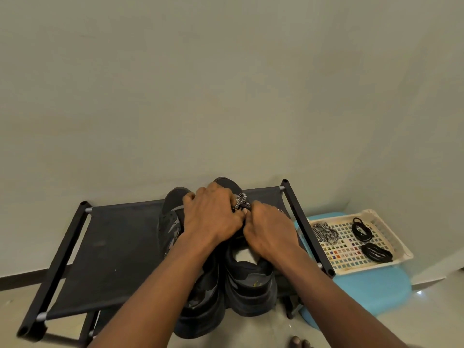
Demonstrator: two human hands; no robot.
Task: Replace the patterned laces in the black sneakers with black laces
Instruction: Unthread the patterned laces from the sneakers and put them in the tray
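Cream basket point(394, 241) sitting right of the grip, holding a coiled patterned lace point(325, 231) and two black lace coils point(361, 228), left hand point(213, 217) and right hand point(271, 234) pinching the threaded patterned lace point(241, 200), black sneakers point(251, 280) lying beneath the grip on a black rack point(113, 247), long axes running away from the person, toes pointing to the wall.

Head-worn view, forward and down (close)

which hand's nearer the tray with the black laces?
Right. The right hand is at the patterned lace, on the side toward the tray; the left hand grips the same lace on the far side, farther from the tray.
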